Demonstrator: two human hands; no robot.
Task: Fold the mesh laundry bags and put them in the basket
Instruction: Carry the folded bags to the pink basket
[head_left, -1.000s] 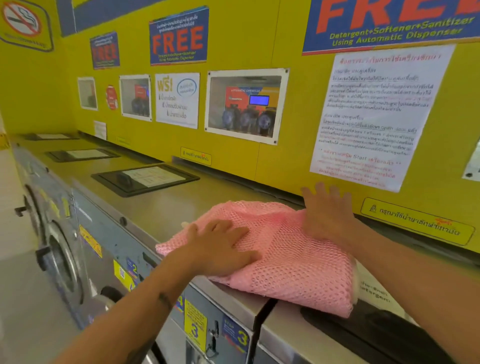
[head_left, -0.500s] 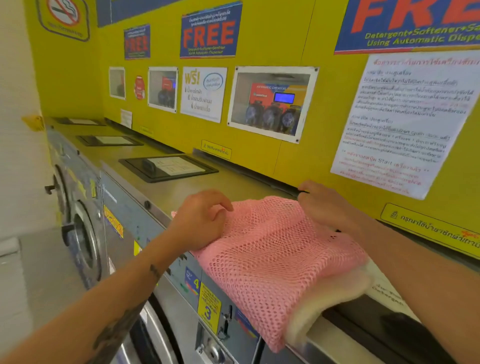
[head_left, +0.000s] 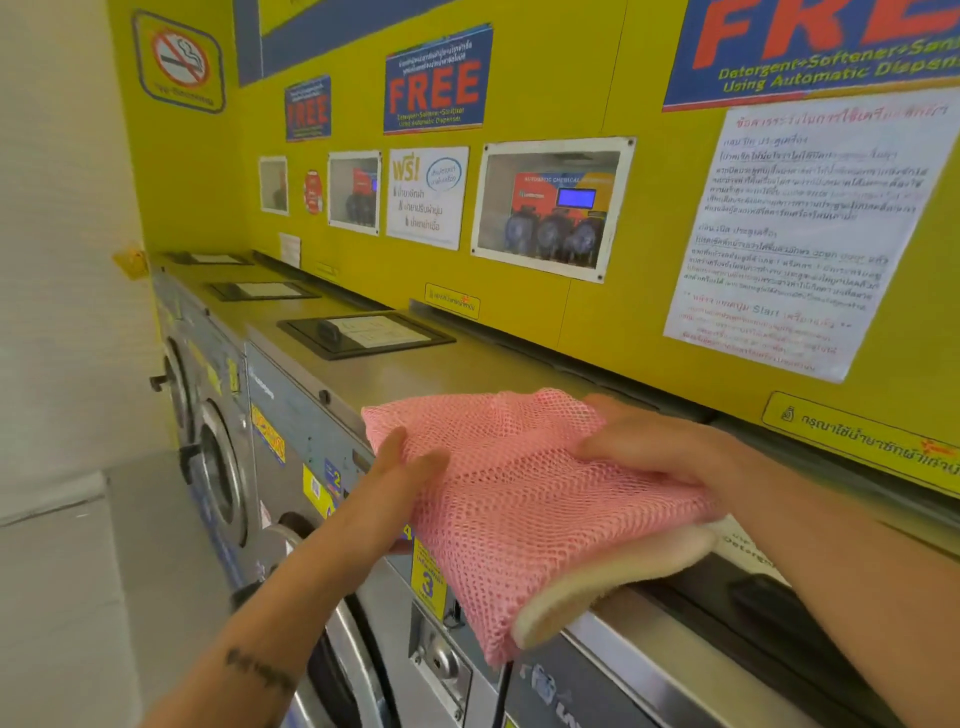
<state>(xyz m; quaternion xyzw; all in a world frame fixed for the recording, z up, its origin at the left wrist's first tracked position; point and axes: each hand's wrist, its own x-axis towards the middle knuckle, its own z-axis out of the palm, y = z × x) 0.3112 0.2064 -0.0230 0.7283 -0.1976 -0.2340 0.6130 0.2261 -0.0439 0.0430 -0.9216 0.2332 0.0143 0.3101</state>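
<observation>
A folded pink mesh laundry bag with a cream-white layer under its near edge hangs over the front edge of a washing machine's top. My right hand grips the bag's right side, thumb on top. My left hand lies against the bag's left edge with its fingers slid under it. No basket is in view.
A row of grey front-loading washers runs off to the left, with black detergent lids on their tops. A yellow wall with signs and windows stands right behind. The floor lies at the lower left.
The bag has been pulled from flat on the machine top toward the front edge and partly lifted. My left hand went from pressing on top to slipping under the left edge; my right hand now grips it.
</observation>
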